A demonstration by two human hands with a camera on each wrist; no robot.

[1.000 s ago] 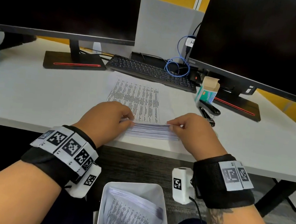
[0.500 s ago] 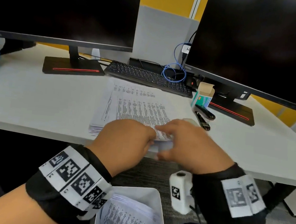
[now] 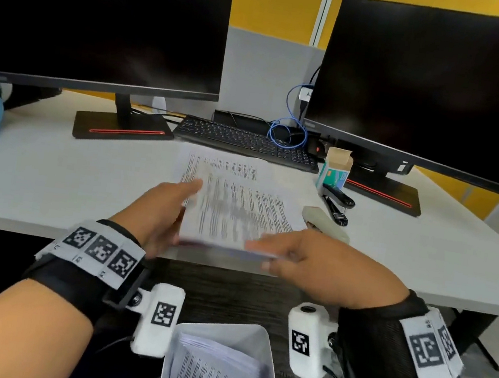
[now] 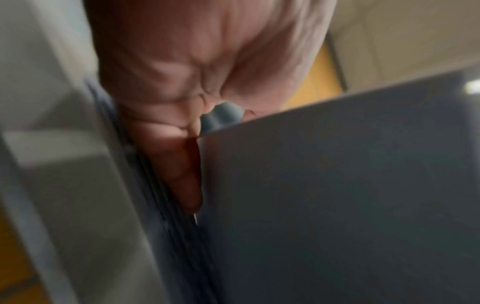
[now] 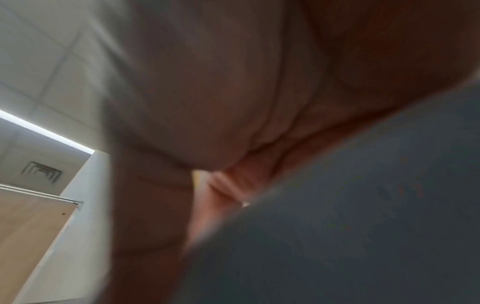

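Stack of sheets [image 3: 238, 216]: held just above the desk's [image 3: 52, 182] near edge, blurred. Left hand [image 3: 160, 208] grips its left side, thumb on top. Right hand [image 3: 320, 268] pinches the near edge, thumb over, fingers under. More printed pages [image 3: 223, 163] lie flat on the desk beneath. The bin [image 3: 223, 328] below the edge already holds some sheets. My read: partway through, this stack not yet dropped in and the flat pages still to do. Stapler [image 3: 337, 202] lies to the right.
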